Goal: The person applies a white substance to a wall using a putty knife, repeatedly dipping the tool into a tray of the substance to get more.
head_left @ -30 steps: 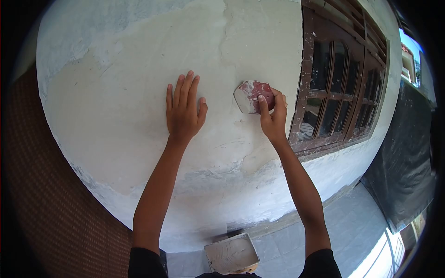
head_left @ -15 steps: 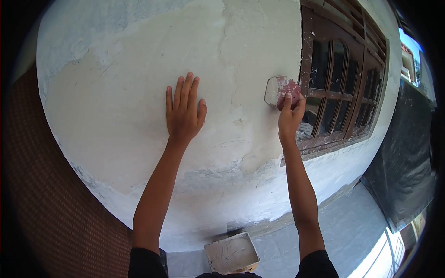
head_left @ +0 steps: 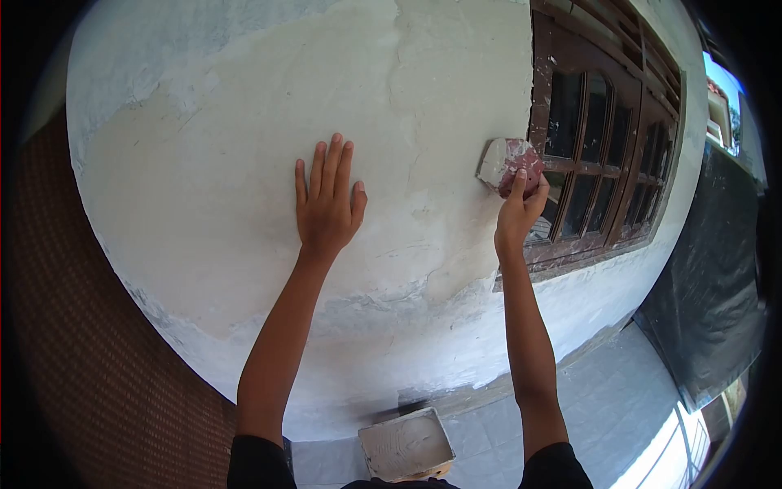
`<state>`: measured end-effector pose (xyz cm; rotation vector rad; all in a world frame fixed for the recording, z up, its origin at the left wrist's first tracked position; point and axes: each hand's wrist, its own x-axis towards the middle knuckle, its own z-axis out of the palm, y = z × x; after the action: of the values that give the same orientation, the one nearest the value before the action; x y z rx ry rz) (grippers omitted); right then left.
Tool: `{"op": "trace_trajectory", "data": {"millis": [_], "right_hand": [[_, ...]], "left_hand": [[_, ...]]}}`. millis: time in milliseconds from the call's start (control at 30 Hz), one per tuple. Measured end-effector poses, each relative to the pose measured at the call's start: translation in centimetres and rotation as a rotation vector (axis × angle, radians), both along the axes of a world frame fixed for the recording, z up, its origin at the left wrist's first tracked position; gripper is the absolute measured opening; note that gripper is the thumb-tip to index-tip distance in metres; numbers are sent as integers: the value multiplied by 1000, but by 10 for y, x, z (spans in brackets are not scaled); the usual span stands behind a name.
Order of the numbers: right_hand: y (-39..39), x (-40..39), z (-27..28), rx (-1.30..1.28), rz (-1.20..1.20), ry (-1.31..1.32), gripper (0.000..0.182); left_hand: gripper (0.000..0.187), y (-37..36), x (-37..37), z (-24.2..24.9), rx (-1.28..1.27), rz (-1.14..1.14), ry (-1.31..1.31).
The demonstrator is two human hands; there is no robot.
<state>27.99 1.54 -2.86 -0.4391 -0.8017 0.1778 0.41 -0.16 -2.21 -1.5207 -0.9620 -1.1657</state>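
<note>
My left hand (head_left: 328, 200) lies against the pale, patchily plastered wall (head_left: 244, 244), fingers stretched upward and thumb out to the side. To its right, my right hand (head_left: 520, 213) pinches a reddish putty scraper (head_left: 521, 159) with the thumb on its face. White filler smears the scraper, whose left edge is at the wall close beside the window frame. Its far side and some of my fingers behind it are hidden.
A brown wooden window (head_left: 599, 122) with splashed paint is set in the wall at right. Below, a tray of white filler (head_left: 407, 444) stands by a grey sheet (head_left: 603, 399) on the ground. A woven brown panel (head_left: 106, 326) runs along the left; dark sheeting (head_left: 709, 277) hangs at right.
My right hand and the scraper have shifted slightly right and down, and the scraper has turned a little. My left hand appears slightly lower and further right, still flat.
</note>
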Motion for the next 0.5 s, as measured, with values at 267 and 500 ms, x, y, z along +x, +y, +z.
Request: {"op": "trace_trajectory", "data": {"millis": [267, 500], "right_hand": [[12, -6, -17, -79, -156, -373, 32], [-14, -21, -19, -26, 97, -495, 29]], "left_hand": [[56, 0, 0, -1, -19, 8, -1], [56, 1, 3, -2, -7, 13, -10]]}}
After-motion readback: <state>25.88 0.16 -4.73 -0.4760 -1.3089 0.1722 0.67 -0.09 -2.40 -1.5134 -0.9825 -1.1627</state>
